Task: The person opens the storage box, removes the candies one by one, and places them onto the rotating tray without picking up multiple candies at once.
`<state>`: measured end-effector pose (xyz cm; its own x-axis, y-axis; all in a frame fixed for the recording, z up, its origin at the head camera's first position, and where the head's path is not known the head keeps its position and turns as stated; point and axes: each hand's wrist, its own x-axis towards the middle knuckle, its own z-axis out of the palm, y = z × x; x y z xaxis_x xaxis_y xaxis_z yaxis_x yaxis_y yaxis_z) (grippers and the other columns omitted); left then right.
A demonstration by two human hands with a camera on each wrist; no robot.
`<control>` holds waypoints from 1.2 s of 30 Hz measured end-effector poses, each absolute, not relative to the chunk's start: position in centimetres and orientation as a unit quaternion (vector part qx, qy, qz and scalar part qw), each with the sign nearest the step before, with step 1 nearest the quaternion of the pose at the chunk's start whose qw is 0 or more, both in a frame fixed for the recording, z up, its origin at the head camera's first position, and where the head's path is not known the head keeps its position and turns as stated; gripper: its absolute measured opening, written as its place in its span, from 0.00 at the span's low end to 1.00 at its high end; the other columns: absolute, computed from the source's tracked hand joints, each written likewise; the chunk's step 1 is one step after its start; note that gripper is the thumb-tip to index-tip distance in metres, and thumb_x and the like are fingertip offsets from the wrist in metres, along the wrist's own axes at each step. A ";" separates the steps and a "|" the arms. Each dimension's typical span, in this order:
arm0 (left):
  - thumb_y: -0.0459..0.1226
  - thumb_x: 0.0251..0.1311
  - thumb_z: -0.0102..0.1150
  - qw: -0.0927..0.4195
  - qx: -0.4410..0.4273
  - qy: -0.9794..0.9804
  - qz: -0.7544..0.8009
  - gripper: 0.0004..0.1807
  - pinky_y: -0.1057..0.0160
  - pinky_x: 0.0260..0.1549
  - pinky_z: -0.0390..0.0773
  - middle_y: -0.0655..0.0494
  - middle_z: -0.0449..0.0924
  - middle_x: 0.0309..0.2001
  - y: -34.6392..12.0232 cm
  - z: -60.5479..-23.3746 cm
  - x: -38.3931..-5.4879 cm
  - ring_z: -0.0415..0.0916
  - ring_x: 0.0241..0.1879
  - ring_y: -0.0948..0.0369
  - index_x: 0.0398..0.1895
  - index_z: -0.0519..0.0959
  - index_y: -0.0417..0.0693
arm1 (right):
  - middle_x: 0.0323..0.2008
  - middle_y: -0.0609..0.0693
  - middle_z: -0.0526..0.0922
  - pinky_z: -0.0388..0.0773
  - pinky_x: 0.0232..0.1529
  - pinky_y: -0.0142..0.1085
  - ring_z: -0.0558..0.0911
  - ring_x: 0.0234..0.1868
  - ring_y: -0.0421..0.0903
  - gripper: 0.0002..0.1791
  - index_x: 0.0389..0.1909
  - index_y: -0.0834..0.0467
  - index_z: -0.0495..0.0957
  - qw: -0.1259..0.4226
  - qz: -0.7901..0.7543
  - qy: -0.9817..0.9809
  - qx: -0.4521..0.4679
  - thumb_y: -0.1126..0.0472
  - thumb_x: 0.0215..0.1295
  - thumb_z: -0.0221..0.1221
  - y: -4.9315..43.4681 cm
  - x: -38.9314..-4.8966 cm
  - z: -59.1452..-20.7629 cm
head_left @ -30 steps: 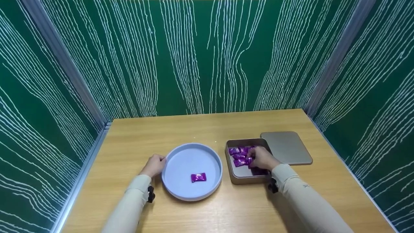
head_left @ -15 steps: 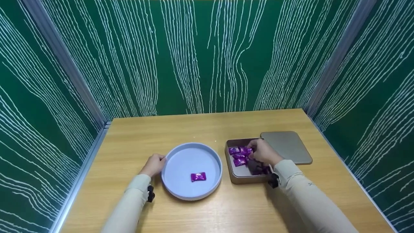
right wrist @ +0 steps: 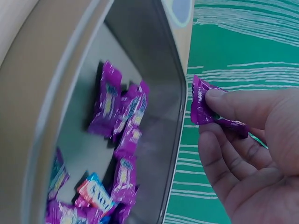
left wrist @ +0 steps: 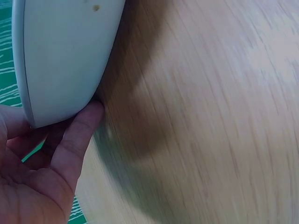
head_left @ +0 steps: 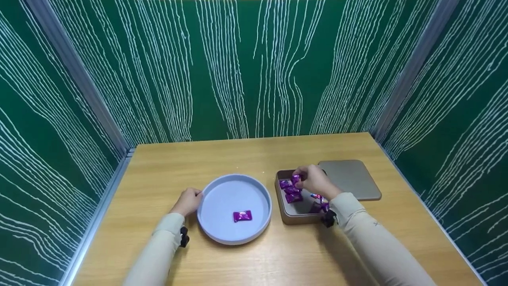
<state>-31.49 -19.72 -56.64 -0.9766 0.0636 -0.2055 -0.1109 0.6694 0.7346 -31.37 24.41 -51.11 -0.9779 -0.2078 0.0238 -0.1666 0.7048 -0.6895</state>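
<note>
My left hand (head_left: 186, 202) grips the left rim of a round pale-blue tray (head_left: 214, 198). In the left wrist view, the fingers (left wrist: 77, 135) lie against the outside of its wall. One purple wrapped candy (head_left: 242, 216) lies in the tray, right of its middle. Over the open metal tin (head_left: 289, 217), my right hand (head_left: 317, 180) pinches another purple wrapped candy (right wrist: 205, 105) between thumb and fingers. Several purple candies (right wrist: 106, 100) lie in the tin. A blue, white and red wrapped candy (right wrist: 96, 192) lies among them, partly covered.
The tin's flat lid (head_left: 351, 178) lies on the wooden table (head_left: 190, 159) behind and right of the tin. Green panels (head_left: 274, 71) with white lines stand at the back and both sides.
My right hand has lifted a candy from the pile and shifted left and up in the head view. My left hand and the tray stay in place.
</note>
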 end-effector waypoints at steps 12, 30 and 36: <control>0.36 0.83 0.45 0.110 -0.013 0.906 0.408 0.20 0.66 0.29 0.71 0.57 0.73 0.25 -19.6 -56.7 -31.7 0.71 0.28 0.62 0.36 0.85 0.39 | 0.43 0.61 0.92 0.88 0.51 0.50 0.89 0.42 0.51 0.17 0.53 0.68 0.87 0.017 -0.387 0.908 -0.159 0.73 0.64 0.70 21.8 -31.2 -51.3; 0.36 0.82 0.46 0.106 -0.012 0.906 0.410 0.20 0.66 0.31 0.74 0.53 0.78 0.29 -19.7 -56.8 -31.6 0.74 0.30 0.61 0.42 0.88 0.37 | 0.44 0.59 0.92 0.91 0.48 0.43 0.90 0.43 0.50 0.14 0.53 0.64 0.89 0.045 -0.410 0.891 -0.189 0.74 0.70 0.65 16.6 -30.3 -52.0; 0.36 0.82 0.46 0.102 -0.009 0.909 0.405 0.21 0.66 0.28 0.69 0.57 0.71 0.23 -19.5 -57.1 -31.8 0.69 0.26 0.61 0.25 0.78 0.44 | 0.44 0.60 0.93 0.90 0.49 0.45 0.90 0.43 0.51 0.12 0.50 0.66 0.89 0.042 -0.409 0.883 -0.227 0.74 0.67 0.68 14.9 -30.1 -52.6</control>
